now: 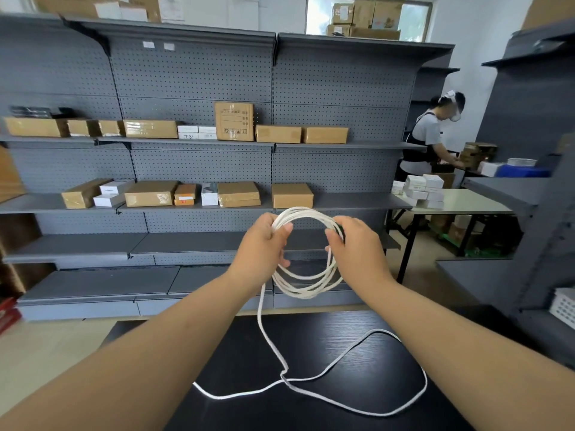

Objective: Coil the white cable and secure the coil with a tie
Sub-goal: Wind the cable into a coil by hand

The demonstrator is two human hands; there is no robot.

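**Coil held up, tail trailing on the tabletop**

Above the far edge of the dark tabletop [326, 346], the left hand [264, 244] grips the left side of the white cable [305, 287] coil and the right hand [354, 244] pinches its right side. The loose tail loops across the tabletop. Beyond it, past open floor [46, 343], stand grey shelves [186, 241] bearing cardboard boxes [292, 195]. Off its far right corner, a person [432, 138] works.

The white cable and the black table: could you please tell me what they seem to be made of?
Cable: probably flexible plastic or a braided sheath, matte white; it bends in soft loops. Table: likely wood-grain laminate, matte black; fine streaks show.
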